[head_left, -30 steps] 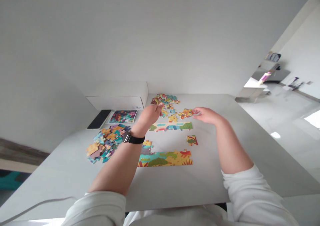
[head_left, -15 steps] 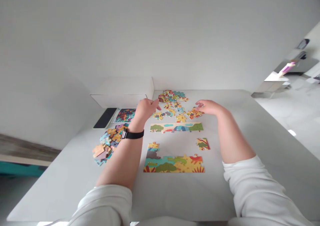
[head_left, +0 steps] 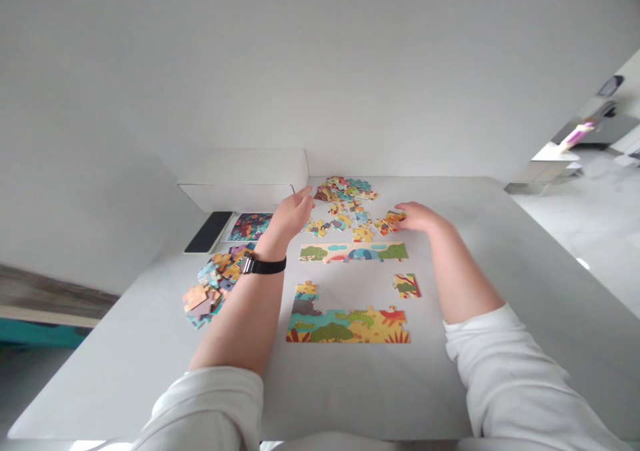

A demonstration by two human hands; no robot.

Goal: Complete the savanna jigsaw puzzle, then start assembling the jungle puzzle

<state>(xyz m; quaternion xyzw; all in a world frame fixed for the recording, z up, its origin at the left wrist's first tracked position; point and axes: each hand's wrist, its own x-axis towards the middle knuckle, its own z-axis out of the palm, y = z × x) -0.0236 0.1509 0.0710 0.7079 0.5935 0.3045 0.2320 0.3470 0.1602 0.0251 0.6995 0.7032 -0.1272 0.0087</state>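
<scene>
My left hand (head_left: 295,212), with a black watch on its wrist, hovers left of the loose jigsaw pieces with its fingers stretched out and nothing visible in them. My right hand (head_left: 416,216) reaches to a small group of yellow and orange jigsaw pieces (head_left: 389,223); its fingers are apart and touch or nearly touch the group's right side. Between the hands lie several loose yellow and blue pieces (head_left: 362,233). Nearer me are a joined strip (head_left: 354,252) with trees, a joined lower section (head_left: 349,326) with a crocodile, and a separate piece (head_left: 407,286) at right.
A mixed pile of pieces (head_left: 345,188) lies at the back near the wall. Another pile (head_left: 213,284) is left of my left forearm. A white box (head_left: 240,194), a dark phone-like slab (head_left: 209,232) and a colourful picture card (head_left: 249,227) are at the back left.
My left hand has risen slightly and its fingers have straightened. My right hand stays by the orange and yellow pieces, shifted slightly. The joined sections look the same.
</scene>
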